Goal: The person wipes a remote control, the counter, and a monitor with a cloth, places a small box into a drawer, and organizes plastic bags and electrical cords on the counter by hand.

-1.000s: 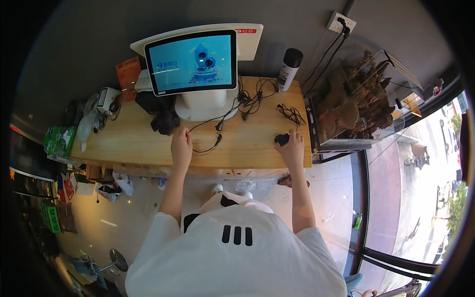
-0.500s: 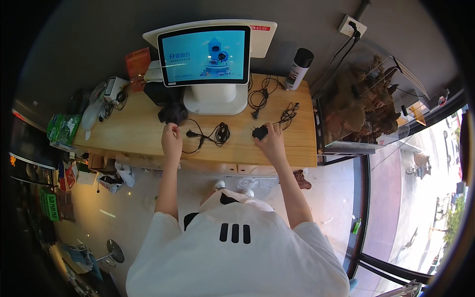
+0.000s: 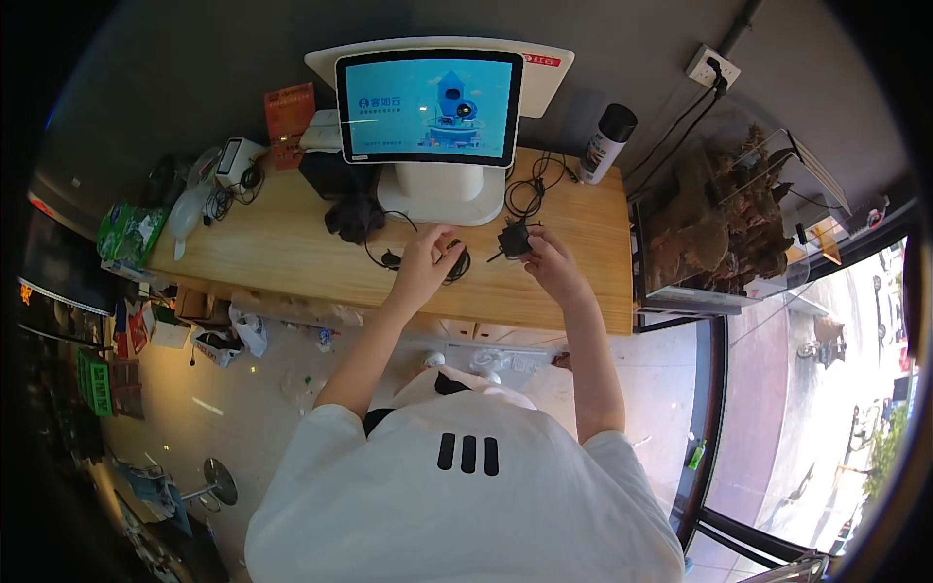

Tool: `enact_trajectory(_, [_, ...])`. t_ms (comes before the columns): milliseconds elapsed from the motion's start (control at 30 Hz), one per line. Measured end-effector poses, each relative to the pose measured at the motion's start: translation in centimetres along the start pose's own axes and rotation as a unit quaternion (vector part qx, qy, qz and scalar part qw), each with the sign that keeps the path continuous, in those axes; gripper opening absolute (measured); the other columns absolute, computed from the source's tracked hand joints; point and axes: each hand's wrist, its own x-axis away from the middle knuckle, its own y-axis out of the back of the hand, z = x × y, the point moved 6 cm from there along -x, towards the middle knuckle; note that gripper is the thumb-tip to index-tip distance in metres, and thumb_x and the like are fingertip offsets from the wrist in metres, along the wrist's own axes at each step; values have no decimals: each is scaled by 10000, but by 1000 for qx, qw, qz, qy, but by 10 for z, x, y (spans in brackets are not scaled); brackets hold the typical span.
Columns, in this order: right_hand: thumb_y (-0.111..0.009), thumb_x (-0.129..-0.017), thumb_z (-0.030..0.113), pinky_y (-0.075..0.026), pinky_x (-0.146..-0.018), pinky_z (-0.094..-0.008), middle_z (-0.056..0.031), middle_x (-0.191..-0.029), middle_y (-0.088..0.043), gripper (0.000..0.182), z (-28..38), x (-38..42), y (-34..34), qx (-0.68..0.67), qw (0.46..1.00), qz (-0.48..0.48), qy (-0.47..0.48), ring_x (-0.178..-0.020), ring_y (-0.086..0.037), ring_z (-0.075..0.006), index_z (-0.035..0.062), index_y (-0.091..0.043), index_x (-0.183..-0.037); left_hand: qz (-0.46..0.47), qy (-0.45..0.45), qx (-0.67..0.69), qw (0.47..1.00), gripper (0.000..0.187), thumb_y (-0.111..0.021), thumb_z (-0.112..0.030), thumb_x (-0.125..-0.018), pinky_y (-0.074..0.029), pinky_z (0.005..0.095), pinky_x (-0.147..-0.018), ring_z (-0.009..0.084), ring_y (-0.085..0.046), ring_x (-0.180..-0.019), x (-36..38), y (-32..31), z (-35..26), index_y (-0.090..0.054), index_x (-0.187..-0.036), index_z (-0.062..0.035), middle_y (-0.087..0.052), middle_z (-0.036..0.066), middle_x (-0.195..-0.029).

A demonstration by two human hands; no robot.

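My right hand (image 3: pixel 552 264) grips a black power adapter (image 3: pixel 514 240) with its prongs and a bit of cable showing, held above the desk. To its left, my left hand (image 3: pixel 426 264) is open, thumb and fingers apart, beside a coiled black cable (image 3: pixel 457 264) that it partly hides. Whether the fingers touch that coil is hard to tell. Another black cable (image 3: pixel 526 197) lies looped beside the monitor base. A dark crumpled object (image 3: pixel 354 220) rests left of the base, with a cord running from near it.
The monitor (image 3: pixel 431 109) with a lit screen stands on the wooden desk (image 3: pixel 292 248). A black-capped spray can (image 3: pixel 604 146) stands at the back right, next to a glass tank (image 3: pixel 714 223). A white device (image 3: pixel 236 162) and green packet (image 3: pixel 131 233) sit at left.
My left hand has left the dark crumpled object and moved right to the coiled cable. My right hand has lifted the adapter and moved it slightly. The camera view has shifted a little.
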Motion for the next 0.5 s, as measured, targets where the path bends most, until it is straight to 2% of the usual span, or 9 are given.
enact_trajectory(33, [-627, -891, 194, -395, -617, -202, -10, -849, -536, 300, 4, 3, -7, 8, 1000, -13, -1, -746, -510, -66, 48, -541, -1138, 1, -1, 1, 1000, 277, -686, -175, -854, -466, 279, -630, 179, -575, -742, 1, -9, -6, -580, -1037, 4, -599, 85, -918])
enact_trajectory(100, [-636, -885, 203, -391, -616, -203, -6, -847, -545, 309, 1, -3, -12, 27, 1000, -5, 1, -746, -510, -65, 49, -542, -1136, 65, 41, 194, 978, 379, -754, -225, -798, -443, 249, -609, 129, -541, -699, 2, -31, -12, -591, -1050, 7, -610, 64, -898])
enact_trajectory(167, [-644, -880, 213, -388, -614, -204, -2, -846, -553, 319, -2, -8, -20, 47, 999, 3, 6, -746, -511, -65, 51, -543, -1135, 44, 34, 173, 983, 407, -774, -226, -777, -434, 239, -612, 113, -543, -721, 2, -33, -15, -595, -1064, -1, -615, 50, -914])
enact_trajectory(233, [-671, -861, 231, -380, -612, -207, -4, -858, -604, 369, -3, -11, -32, 122, 992, 13, 31, -760, -518, -63, 47, -533, -1149, 3, 24, 128, 991, 468, -815, -229, -734, -418, 221, -619, 81, -547, -766, 2, -29, -17, -603, -1094, -17, -624, 20, -947])
enact_trajectory(400, [-700, -840, 240, -372, -612, -203, -29, -913, -666, 438, -5, -12, -57, 180, 983, 10, 46, -748, -524, -62, 40, -507, -1179, -4, 68, 145, 987, 517, -807, -220, -739, -457, 237, -684, 99, -586, -811, -2, -22, 1, -582, -1166, -34, -642, 21, -946])
enact_trajectory(467, [-651, -875, 205, -387, -650, -214, -24, -896, -632, 387, -3, -13, -64, 205, 977, -5, 58, -744, -498, -64, 55, -493, -1195, 9, 79, 292, 953, 476, -746, -220, -810, -468, 236, -761, 112, -594, -864, -3, -25, 12, -554, -1215, -61, -632, 18, -1003])
enact_trajectory(500, [-651, -875, 205, -387, -650, -214, -24, -896, -632, 387, -4, -14, -63, 205, 977, -5, 58, -744, -498, -64, 55, -493, -1195, 9, 79, 292, 953, 476, -746, -220, -810, -468, 236, -761, 112, -594, -864, -2, -21, 9, -554, -1215, -61, -632, 18, -1003])
